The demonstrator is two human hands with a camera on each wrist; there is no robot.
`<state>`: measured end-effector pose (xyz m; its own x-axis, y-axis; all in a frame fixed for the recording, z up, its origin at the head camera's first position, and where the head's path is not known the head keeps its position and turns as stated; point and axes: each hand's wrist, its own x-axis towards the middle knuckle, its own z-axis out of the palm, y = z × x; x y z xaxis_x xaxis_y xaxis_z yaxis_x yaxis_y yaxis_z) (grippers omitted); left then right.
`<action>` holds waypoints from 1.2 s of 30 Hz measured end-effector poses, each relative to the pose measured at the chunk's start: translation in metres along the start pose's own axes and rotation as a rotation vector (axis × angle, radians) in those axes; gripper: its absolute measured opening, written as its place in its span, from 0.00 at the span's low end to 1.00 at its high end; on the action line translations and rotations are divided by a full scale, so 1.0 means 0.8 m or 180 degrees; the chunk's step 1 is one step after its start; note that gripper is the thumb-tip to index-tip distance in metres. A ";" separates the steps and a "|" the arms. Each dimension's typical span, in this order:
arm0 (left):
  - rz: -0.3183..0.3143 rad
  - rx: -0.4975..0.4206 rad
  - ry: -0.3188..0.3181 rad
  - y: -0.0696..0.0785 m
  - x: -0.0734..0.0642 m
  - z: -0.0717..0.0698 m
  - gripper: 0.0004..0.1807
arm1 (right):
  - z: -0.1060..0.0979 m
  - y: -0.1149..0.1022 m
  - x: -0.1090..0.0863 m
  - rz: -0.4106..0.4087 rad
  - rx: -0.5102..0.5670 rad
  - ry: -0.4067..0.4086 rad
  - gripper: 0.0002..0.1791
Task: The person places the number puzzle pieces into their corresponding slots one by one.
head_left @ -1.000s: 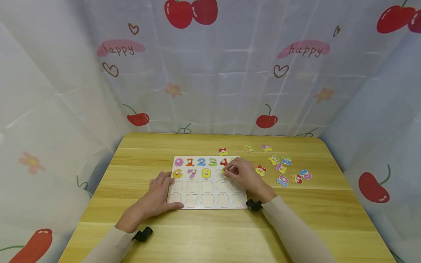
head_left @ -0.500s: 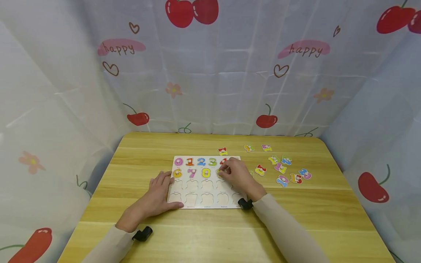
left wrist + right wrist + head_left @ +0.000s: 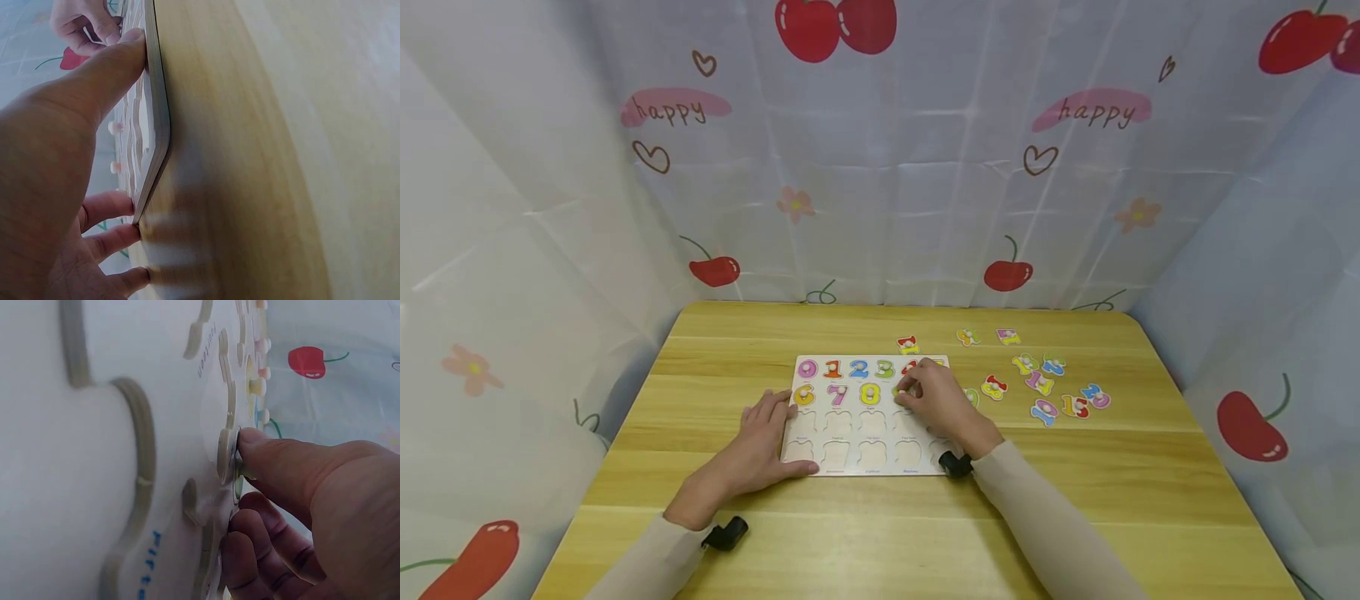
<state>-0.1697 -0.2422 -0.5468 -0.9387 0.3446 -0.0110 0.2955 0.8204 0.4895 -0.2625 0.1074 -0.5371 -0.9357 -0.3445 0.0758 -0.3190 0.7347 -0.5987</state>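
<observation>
A white number puzzle board (image 3: 854, 427) lies on the table, with knobbed number pieces in its two back rows and bare recesses in the two front rows. My right hand (image 3: 942, 402) is over the second row, just right of the yellow 8 (image 3: 870, 394). Its thumb and fingers pinch a green-edged puzzle piece (image 3: 239, 486) low against the board; the fingers hide most of it, so its number cannot be read. My left hand (image 3: 767, 442) rests at the board's left side, thumb (image 3: 119, 59) on the front edge and spread fingers along the left edge.
Several loose number pieces lie right of the board, among them a red-and-yellow one (image 3: 995, 387) and a blue-and-pink one (image 3: 1096, 397). A red-and-yellow piece (image 3: 907, 344) sits behind the board. A printed curtain (image 3: 880, 167) stands behind the wooden table (image 3: 865, 533).
My right hand has shifted left along the second row with the green-edged puzzle piece and come to that spot. A green piece beside the board now shows past it. My left hand stays put.
</observation>
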 end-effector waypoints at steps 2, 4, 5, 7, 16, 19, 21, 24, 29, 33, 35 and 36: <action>0.0002 -0.0007 -0.0005 0.001 0.001 0.000 0.58 | -0.001 0.000 -0.001 0.0018 0.0035 -0.0025 0.06; -0.0009 -0.0010 -0.0015 0.001 0.001 0.000 0.58 | -0.002 0.002 -0.003 0.0030 0.0067 -0.0031 0.07; 0.0009 0.0002 -0.0010 0.001 0.001 0.000 0.58 | -0.002 0.004 -0.003 0.0032 0.0083 -0.0032 0.07; -0.0001 -0.0006 -0.0029 0.002 0.001 0.000 0.59 | -0.003 0.007 -0.005 0.0030 0.0099 -0.0021 0.06; -0.0013 0.0000 -0.0033 0.004 0.000 -0.002 0.58 | -0.007 0.016 -0.011 -0.0076 0.0047 0.0007 0.05; -0.0012 -0.0013 -0.0025 0.005 -0.001 -0.003 0.58 | -0.008 0.018 -0.012 -0.0090 0.0031 0.0013 0.06; -0.0027 -0.0029 -0.0028 0.004 -0.001 -0.002 0.58 | -0.010 0.019 -0.013 -0.0086 0.0028 0.0016 0.07; -0.0030 -0.0010 -0.0027 0.003 -0.001 -0.001 0.58 | -0.012 0.020 -0.017 -0.0049 0.0041 0.0018 0.08; -0.0075 -0.0007 -0.0039 0.001 0.000 0.000 0.58 | -0.017 0.023 -0.024 0.0014 0.0035 0.0043 0.07; -0.0080 -0.0028 -0.0044 0.000 0.000 0.000 0.58 | -0.022 0.031 -0.031 -0.0019 0.0016 0.0085 0.06; -0.0085 -0.0050 -0.0043 0.001 -0.001 -0.001 0.58 | -0.024 0.034 -0.035 -0.0052 0.0013 0.0115 0.06; -0.0065 -0.0036 -0.0035 0.001 -0.001 -0.001 0.58 | -0.026 0.036 -0.037 -0.0066 0.0027 0.0135 0.07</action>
<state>-0.1689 -0.2421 -0.5454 -0.9424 0.3330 -0.0305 0.2743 0.8221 0.4988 -0.2469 0.1506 -0.5401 -0.9346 -0.3343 0.1219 -0.3371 0.7226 -0.6034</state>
